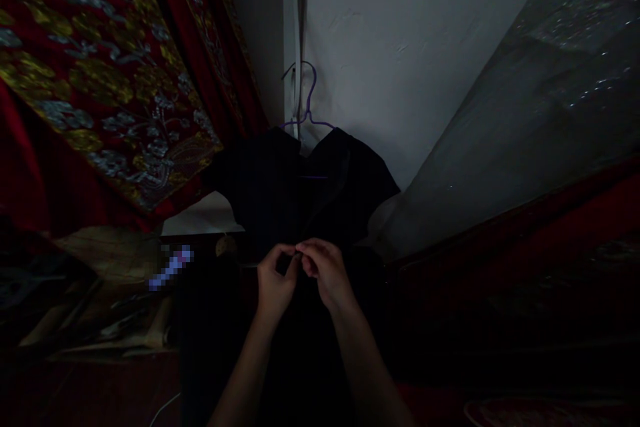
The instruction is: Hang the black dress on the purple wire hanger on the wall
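A dark short-sleeved shirt (265, 180) with an open neckline hangs on a thin purple hanger (310, 113). My left hand (277, 280) and my right hand (325, 270) meet at the middle of its front, low on the chest. Thumb and fingers of both are pinched together, tips touching or nearly so, on the dark cloth of the front edge. A small dark spot shows between the fingertips, too dim to identify. Below my hands the cloth merges into black shadow.
The hanger hooks by a narrow strip (293, 27) on the pale wall (400, 33). Red embroidered cloth (100, 67) drapes at the left, above a cluttered low surface (120, 327). Clear plastic sheeting (540, 93) slopes down at the right over red material (575, 233).
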Demonstrator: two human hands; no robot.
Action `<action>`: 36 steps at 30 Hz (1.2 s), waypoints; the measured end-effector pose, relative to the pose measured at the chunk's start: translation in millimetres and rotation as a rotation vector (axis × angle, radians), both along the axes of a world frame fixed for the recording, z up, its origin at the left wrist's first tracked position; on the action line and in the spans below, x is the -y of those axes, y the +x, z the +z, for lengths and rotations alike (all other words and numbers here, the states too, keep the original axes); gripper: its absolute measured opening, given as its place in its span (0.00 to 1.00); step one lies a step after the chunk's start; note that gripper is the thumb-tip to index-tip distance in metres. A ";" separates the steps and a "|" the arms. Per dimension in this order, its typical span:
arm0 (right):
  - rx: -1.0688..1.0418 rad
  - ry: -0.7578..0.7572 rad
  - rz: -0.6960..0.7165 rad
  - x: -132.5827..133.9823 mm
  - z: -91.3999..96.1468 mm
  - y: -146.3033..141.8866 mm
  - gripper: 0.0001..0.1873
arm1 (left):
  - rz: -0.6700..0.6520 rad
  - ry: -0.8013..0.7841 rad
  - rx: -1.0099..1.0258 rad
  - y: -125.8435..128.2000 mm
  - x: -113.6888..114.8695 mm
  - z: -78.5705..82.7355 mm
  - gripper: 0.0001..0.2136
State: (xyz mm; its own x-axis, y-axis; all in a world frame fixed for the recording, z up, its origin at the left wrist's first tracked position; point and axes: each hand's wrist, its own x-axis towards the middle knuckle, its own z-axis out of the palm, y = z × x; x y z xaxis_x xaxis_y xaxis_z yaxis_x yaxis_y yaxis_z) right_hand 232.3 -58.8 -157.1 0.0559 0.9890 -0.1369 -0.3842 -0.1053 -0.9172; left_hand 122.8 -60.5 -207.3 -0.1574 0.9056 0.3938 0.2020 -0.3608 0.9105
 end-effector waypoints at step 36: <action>0.533 0.456 -0.219 -104.9 52.9 13.3 0.07 | 0.056 0.653 -0.139 -20.0 -92.4 188.7 0.06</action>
